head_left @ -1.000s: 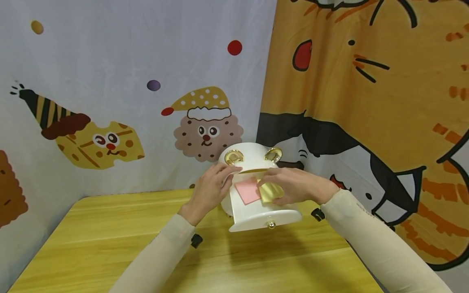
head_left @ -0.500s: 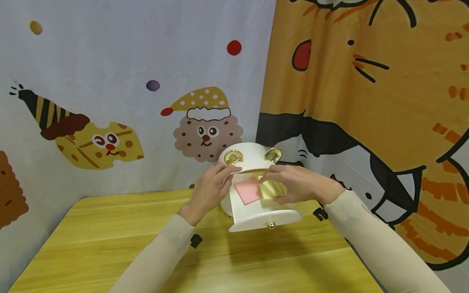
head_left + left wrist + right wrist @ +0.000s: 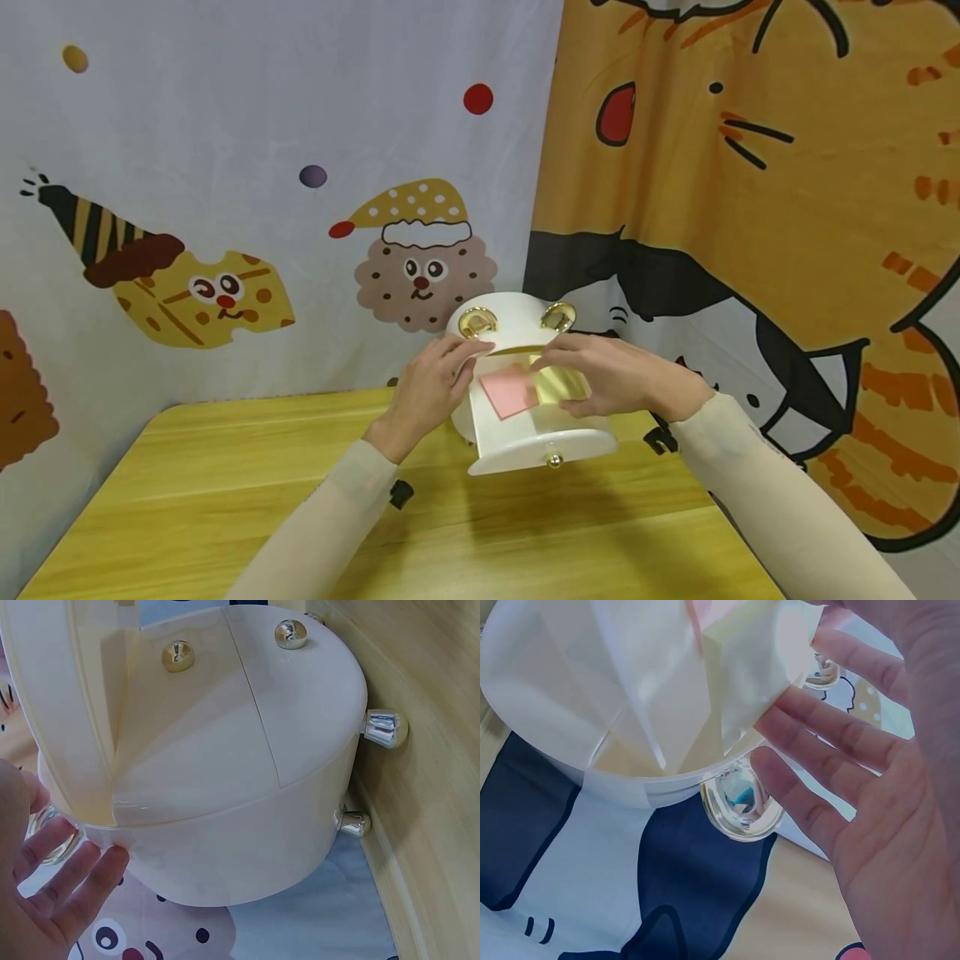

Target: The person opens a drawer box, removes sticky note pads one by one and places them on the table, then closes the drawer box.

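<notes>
While the drawer of the white box stands out toward the near side, a yellow note is at its right, just beside a flat pink note. Yellow note: pale, square-looking, partly covered by fingers; in the right wrist view it appears tilted, one edge raised. Whether its underside touches the drawer cannot be told.

Right hand: comes in from the right, thumb at the note's near edge and fingertips at its far left edge, gap as wide as the note, which it holds; fingers only lightly bent.

Left hand: at the box's left side, fingers loosely extended, tips touching the wall, braced without a closed grip. Box stands at the far side of the wooden table.
</notes>
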The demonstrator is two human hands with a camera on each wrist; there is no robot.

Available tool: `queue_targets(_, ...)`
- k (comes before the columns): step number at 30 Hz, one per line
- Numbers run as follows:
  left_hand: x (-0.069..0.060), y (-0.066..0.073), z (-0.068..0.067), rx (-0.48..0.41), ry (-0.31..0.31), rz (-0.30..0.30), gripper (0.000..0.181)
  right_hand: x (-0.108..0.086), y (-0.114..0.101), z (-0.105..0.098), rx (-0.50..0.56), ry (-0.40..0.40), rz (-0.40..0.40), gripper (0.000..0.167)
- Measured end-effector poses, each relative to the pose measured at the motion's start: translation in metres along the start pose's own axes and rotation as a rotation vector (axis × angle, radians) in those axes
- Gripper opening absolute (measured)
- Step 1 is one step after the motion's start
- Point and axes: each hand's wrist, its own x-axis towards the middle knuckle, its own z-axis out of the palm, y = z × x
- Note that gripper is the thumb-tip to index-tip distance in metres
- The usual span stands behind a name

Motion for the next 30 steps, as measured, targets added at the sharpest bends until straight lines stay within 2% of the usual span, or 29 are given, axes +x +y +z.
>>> queue_targets(11, -0.001, 0.001, 0.0, 0.0, -0.005, -0.009, 0.034, -0.003, -0.003, 0.0, 0.013, 0.061, -0.062, 0.057)
queue_targets(16, -0.001, 0.003, 0.0, 0.003, -0.006, -0.015, 0.034, -0.004, -0.005, -0.001, 0.024, 0.073, -0.061, 0.058)
queue_targets(26, -0.003, 0.004, -0.001, 0.007, -0.011, -0.028, 0.036, -0.008, -0.015, -0.001, 0.034, 0.145, -0.123, 0.06)
queue_targets(30, -0.003, 0.004, 0.0, 0.009, -0.006, -0.021, 0.037, -0.009, -0.019, -0.002, 0.03, 0.152, -0.121, 0.061)
